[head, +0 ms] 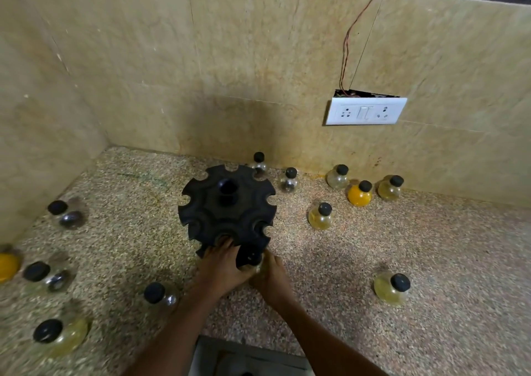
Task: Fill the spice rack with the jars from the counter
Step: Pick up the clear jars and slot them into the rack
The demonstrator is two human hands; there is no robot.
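Jar (pixel 250 256) between both hands (pixel 227 269), against rack (pixel 227 206)

Black notched spice rack (pixel 227 206) upright mid-counter; black-capped round jars (pixel 320 217) scattered around.

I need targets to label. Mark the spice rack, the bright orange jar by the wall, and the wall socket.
spice rack (pixel 227 203): head view, on its black top disc.
orange jar (pixel 359 197): head view, on its orange belly.
wall socket (pixel 365 114): head view, on its white faceplate.
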